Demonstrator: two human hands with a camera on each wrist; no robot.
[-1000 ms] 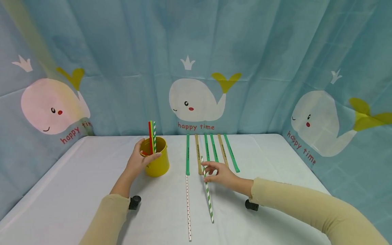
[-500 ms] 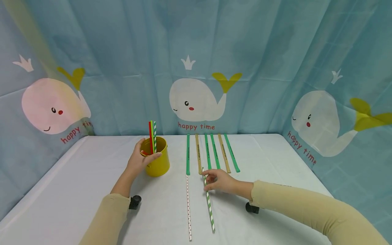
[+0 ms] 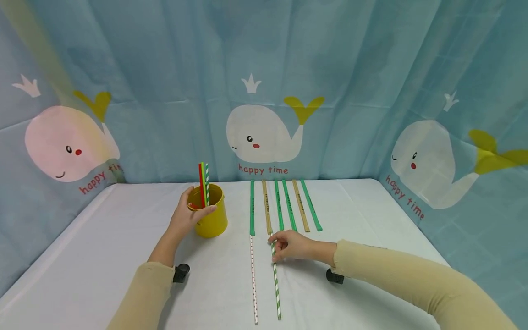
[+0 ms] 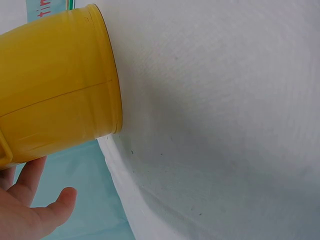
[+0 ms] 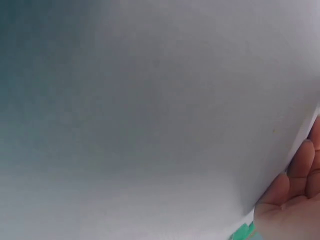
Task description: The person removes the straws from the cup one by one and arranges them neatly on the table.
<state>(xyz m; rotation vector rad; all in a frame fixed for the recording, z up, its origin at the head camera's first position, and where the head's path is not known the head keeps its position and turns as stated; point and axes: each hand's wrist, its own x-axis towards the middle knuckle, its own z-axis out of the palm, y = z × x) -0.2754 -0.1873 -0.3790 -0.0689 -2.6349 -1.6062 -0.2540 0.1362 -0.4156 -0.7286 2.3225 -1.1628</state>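
Observation:
My left hand (image 3: 185,216) grips the yellow bucket (image 3: 215,223) at its left side, thumb near the rim. In the left wrist view the bucket (image 4: 60,85) fills the upper left, the fingers beside it. Inside stand a red straw (image 3: 201,176), a lime straw (image 3: 203,172) and a green-and-white striped straw (image 3: 207,183). My right hand (image 3: 294,245) pinches another green-striped paper straw (image 3: 276,288) near its far end, just below a tan strip (image 3: 267,211). A red-dotted white straw (image 3: 253,279) lies to its left, below a green strip (image 3: 252,208).
More strips lie in a row at the back, among them a green strip (image 3: 311,206) and a tan strip (image 3: 301,206). The white-covered table (image 3: 90,256) ends at a blue whale-print curtain (image 3: 177,137). Black wrist cameras sit under both forearms.
My right hand has drawn the striped straw toward me and slightly left, so it now lines up below the tan strip and lies straighter. My left hand has stayed on the bucket.

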